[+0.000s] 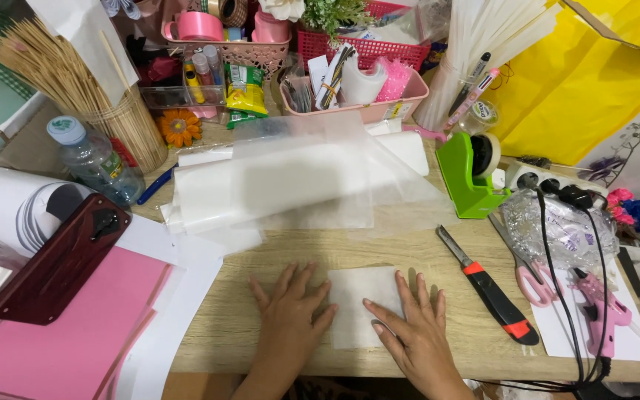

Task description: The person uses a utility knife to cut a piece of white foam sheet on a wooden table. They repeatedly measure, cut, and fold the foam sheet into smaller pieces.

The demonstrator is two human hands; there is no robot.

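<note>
**Both hands flat on a small white sheet at the counter's near edge**

I am seeing the left hand (288, 315) lying palm down, fingers spread and fully extended, gripping nothing; its fingertips are touching the left edge of a small white paper sheet (361, 296). The right hand (412, 333) is likewise lying open and flat, its fingers pressing on the sheet's right and lower part. The sheet is resting flat on the wooden counter (275, 255), near the front edge, with its long axis running away from me.

Just beyond the hands, a pile of translucent white sheets (290, 185) is covering the middle of the counter. To the right, a red-and-black utility knife (490, 292) is lying diagonally, near the right hand but apart from it, with pink scissors (533, 283), a pink glue gun (601, 307) and a green tape dispenser (472, 174) farther out. To the left are sitting pink paper (75, 341) and a dark red case (64, 259).
</note>
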